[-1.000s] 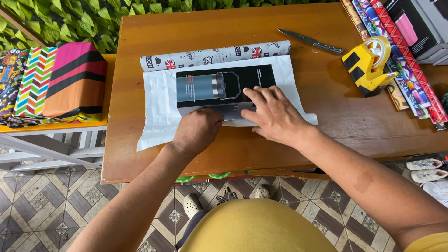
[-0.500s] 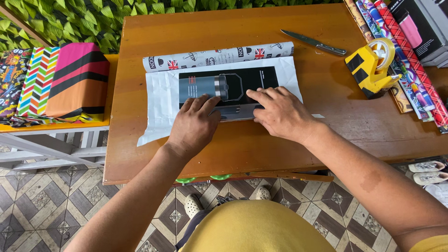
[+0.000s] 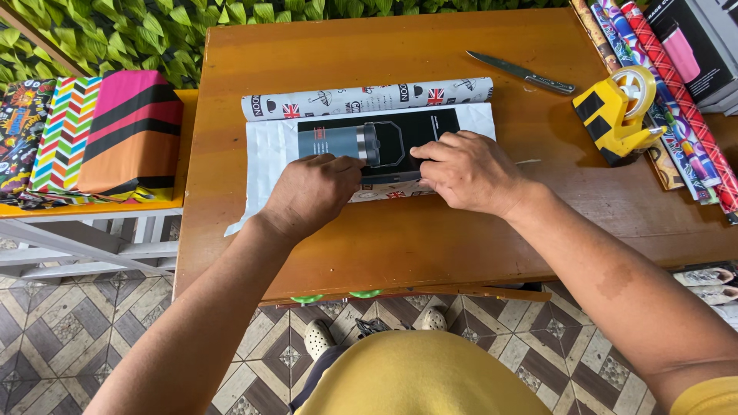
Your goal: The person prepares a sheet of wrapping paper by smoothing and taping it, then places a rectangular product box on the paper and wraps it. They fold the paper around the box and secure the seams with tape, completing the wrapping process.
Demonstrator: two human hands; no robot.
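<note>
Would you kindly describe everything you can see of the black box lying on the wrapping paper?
The black box is a flat, oblong carton, apparently glossy card, with a picture of a grey-blue tumbler with a handle on its top face. It lies flat on the white underside of the wrapping paper, whose patterned far end is rolled up just behind it. The left hand and right hand press the paper's near edge up against its near side, covering that side.

black box [image 3: 419, 127] on white paper, striped wrapped parcel [image 3: 127, 131] left
</note>
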